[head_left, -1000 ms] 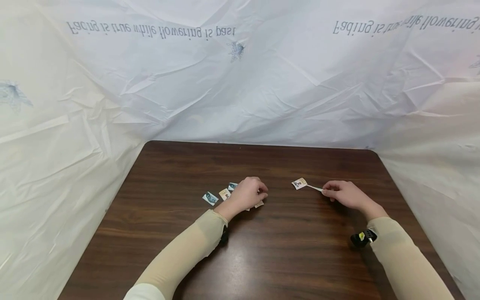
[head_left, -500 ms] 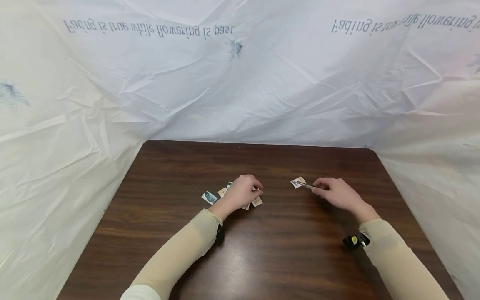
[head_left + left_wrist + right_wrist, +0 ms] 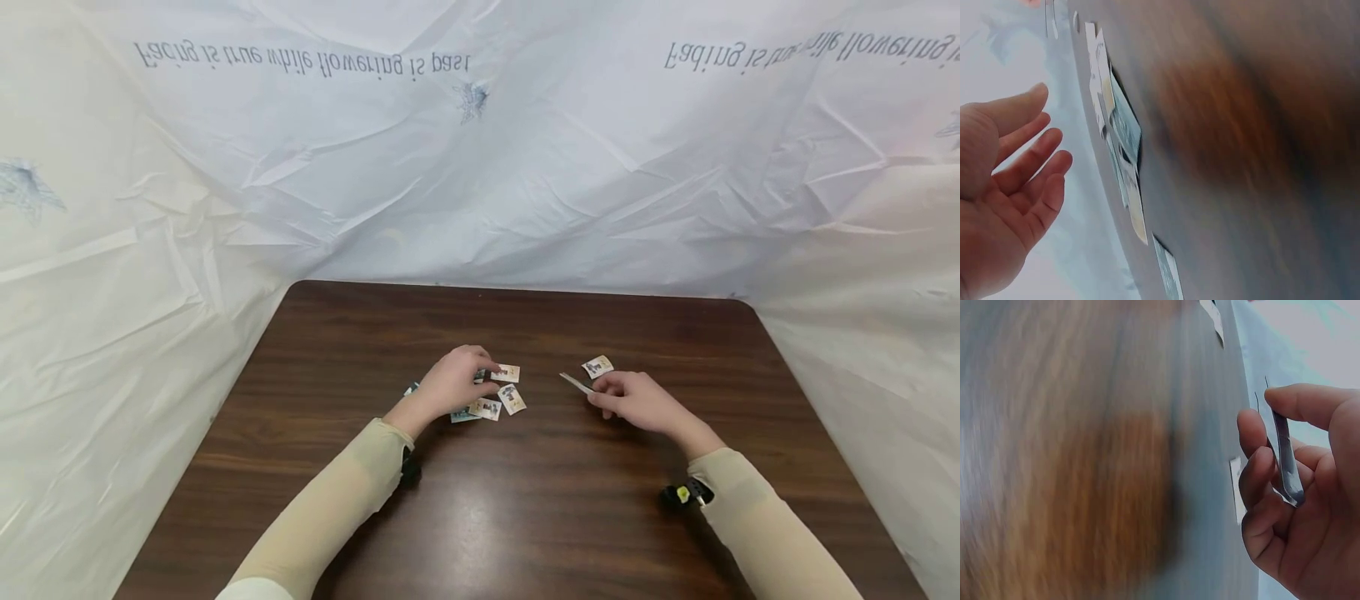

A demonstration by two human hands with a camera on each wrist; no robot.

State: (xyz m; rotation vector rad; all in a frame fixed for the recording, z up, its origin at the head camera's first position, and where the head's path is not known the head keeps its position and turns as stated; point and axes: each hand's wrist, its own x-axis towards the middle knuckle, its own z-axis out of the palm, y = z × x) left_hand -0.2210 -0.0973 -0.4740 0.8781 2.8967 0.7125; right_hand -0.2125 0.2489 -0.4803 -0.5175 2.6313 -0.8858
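Note:
My right hand [image 3: 637,404] pinches metal tweezers [image 3: 576,383] between thumb and fingers, their tips pointing left. The right wrist view shows the tweezers [image 3: 1286,456] with their two arms spread and nothing between the tips. Just beyond that hand lies a single printed stamp [image 3: 597,367]. My left hand [image 3: 453,379], fingers relaxed and apart, hovers over a loose group of cream stamps [image 3: 512,398] and teal stamps [image 3: 461,415], covering some of them. In the left wrist view its palm is bare, beside overlapping stamps [image 3: 1125,125].
The dark wooden table [image 3: 525,508] has rounded far corners. White printed sheeting [image 3: 480,192] hangs behind it and along both sides. A black wrist camera [image 3: 686,494] sits at the right sleeve.
The tweezers have come off the single stamp and moved left with the right hand. My left hand has shifted left, uncovering more of the cream stamps.

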